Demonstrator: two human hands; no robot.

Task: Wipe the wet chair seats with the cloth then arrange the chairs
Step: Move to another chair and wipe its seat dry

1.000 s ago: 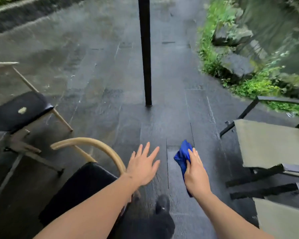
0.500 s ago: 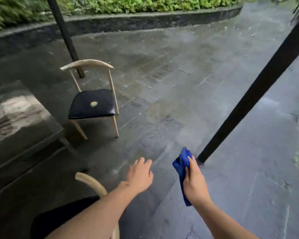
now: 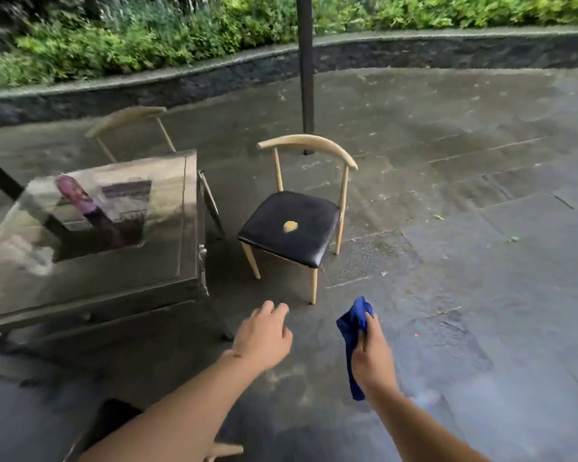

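I am looking down at a wet patio of dark stone slabs (image 3: 464,295), its surface shining with a thin film of water and dotted with a few bits of leaf. A low dark stone curb (image 3: 414,51) is curving round the far edge, and green shrubs (image 3: 147,38) are growing behind it. A black post (image 3: 305,68) is standing upright on the slabs, just behind the nearest chair (image 3: 301,211).

That chair is standing upright ahead of both hands, with a curved pale wooden back, pale legs and a black padded seat carrying 1 yellowish spot (image 3: 290,226) near its middle. To its left, a glossy table (image 3: 167,228) is reflecting the surroundings, and the back of a 2nd chair (image 3: 127,118) is showing beyond the table, blurred. At the bottom edge I am seeing part of a 3rd chair (image 3: 114,421), dark seat and a pale wooden piece.

The left hand (image 3: 262,338) is reaching forward over the slabs, fingers loosely curled and holding nothing. The right hand (image 3: 372,355) is gripping the blue cloth (image 3: 352,328), fingers closed round it, with the cloth bunching above the hand and hanging below it, well short of the chair seat.
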